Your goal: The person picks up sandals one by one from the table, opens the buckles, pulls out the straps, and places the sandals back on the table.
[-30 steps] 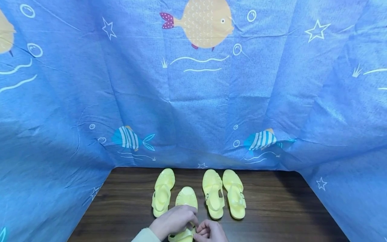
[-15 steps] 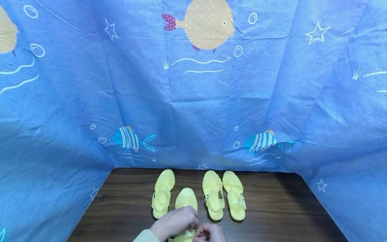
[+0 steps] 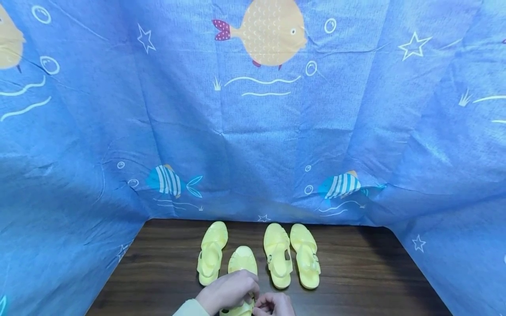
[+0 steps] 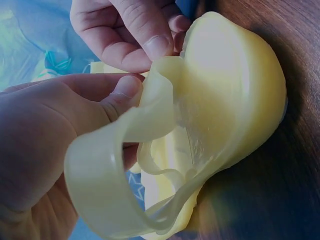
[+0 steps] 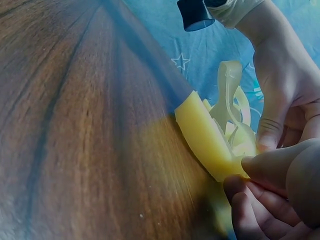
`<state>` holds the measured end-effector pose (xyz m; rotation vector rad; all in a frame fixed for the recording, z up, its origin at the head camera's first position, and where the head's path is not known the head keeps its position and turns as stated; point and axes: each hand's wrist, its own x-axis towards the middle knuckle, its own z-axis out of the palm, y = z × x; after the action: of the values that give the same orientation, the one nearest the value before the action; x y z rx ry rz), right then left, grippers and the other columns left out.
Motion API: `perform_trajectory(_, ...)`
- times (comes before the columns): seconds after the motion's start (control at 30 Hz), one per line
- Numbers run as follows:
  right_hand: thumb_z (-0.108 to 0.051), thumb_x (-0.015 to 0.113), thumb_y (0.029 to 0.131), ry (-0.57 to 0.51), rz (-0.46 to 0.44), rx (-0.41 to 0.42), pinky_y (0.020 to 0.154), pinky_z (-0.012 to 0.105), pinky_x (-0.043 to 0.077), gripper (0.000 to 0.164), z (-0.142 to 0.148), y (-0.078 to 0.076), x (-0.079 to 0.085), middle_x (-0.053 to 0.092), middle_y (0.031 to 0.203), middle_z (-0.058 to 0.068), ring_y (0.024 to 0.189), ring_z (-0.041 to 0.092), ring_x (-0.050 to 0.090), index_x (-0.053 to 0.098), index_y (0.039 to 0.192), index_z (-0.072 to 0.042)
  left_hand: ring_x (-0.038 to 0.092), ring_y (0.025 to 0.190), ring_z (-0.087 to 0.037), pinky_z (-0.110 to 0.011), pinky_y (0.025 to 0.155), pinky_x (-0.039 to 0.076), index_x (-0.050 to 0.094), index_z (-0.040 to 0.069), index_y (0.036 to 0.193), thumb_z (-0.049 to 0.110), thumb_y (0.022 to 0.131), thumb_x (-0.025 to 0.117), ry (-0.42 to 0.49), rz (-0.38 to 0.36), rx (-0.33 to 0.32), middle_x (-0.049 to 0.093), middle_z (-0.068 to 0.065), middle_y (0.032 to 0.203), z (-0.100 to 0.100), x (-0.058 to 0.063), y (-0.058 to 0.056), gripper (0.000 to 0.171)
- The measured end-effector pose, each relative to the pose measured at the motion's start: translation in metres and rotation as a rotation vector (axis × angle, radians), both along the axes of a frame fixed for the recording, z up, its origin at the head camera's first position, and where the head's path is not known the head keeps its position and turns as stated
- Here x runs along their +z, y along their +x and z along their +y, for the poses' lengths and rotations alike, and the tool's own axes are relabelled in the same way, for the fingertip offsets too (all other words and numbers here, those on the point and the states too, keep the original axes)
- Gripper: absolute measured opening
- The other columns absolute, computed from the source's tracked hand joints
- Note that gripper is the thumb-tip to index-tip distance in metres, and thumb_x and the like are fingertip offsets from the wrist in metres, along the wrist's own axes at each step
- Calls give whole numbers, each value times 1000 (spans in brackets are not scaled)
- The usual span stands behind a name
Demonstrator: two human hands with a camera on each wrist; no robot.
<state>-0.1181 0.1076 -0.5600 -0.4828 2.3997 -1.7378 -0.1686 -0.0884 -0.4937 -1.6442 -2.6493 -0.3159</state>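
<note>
A pale yellow jelly sandal (image 3: 242, 260) lies on the dark wooden table, its toe toward the back curtain. My left hand (image 3: 231, 287) lies over the middle of this sandal and hides part of it. In the left wrist view, the thumb and fingers of that hand pinch the sandal's translucent strap (image 4: 95, 175), which loops up above the heel. My right hand (image 3: 276, 303) is close by on the right. Its thumb and forefinger pinch at the strap's end beside the sole (image 5: 200, 135). The buckle is hidden by my fingers.
Another yellow sandal (image 3: 211, 254) lies just left of the worked one. Two more, a middle sandal (image 3: 278, 256) and a right sandal (image 3: 305, 256), lie side by side on the table (image 3: 363, 272). A blue fish-print curtain (image 3: 257, 145) encloses the back and sides.
My right hand has shifted slightly left and down in the head view. The left hand keeps almost the same place over the sandal, and the other sandals lie as before.
</note>
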Motion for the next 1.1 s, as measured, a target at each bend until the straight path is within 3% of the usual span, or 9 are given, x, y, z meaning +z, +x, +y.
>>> perform_trajectory(0.23, -9, 76, 86, 22, -49, -19, 53, 16, 49, 8, -2, -1, 2, 73, 68, -8, 58, -1, 61, 79, 79, -6, 43, 70, 11, -2, 61, 36, 78, 25, 80, 1, 75, 89, 27, -11, 17, 60, 21, 75, 0, -2, 2, 28)
perform_trajectory(0.5, -10, 78, 87, 4, -8, -24, 58, 19, 54, 6, -2, -6, 2, 75, 73, -7, 63, -1, 65, 79, 83, -6, 30, 63, 3, -7, 53, 26, 74, 23, 70, -7, 74, 85, 37, -47, 64, 46, 15, 67, 0, 1, -1, 33)
perform_trajectory(0.63, -9, 79, 87, -30, -42, 8, 60, 18, 55, 6, 0, -6, -1, 75, 76, -5, 66, 1, 67, 78, 87, -3, 33, 62, 6, -4, 54, 30, 77, 23, 72, -3, 73, 87, 52, -15, 48, 48, 18, 67, -2, 0, -1, 28)
perform_trajectory(0.8, -4, 79, 86, -38, -43, 45, 60, 17, 55, 4, 3, -7, -3, 76, 77, -5, 67, 0, 67, 76, 86, -2, 38, 64, 9, -3, 56, 34, 80, 21, 76, -2, 76, 87, 75, -30, 23, 54, 18, 69, -3, -3, -2, 24)
perform_trajectory(1.1, -5, 77, 88, -81, -39, 51, 57, 16, 52, 7, 2, -4, -4, 75, 76, -5, 64, -1, 65, 77, 87, 1, 37, 64, 8, -4, 56, 33, 80, 21, 78, -1, 78, 86, 45, -64, 37, 54, 17, 70, -4, -2, 1, 23)
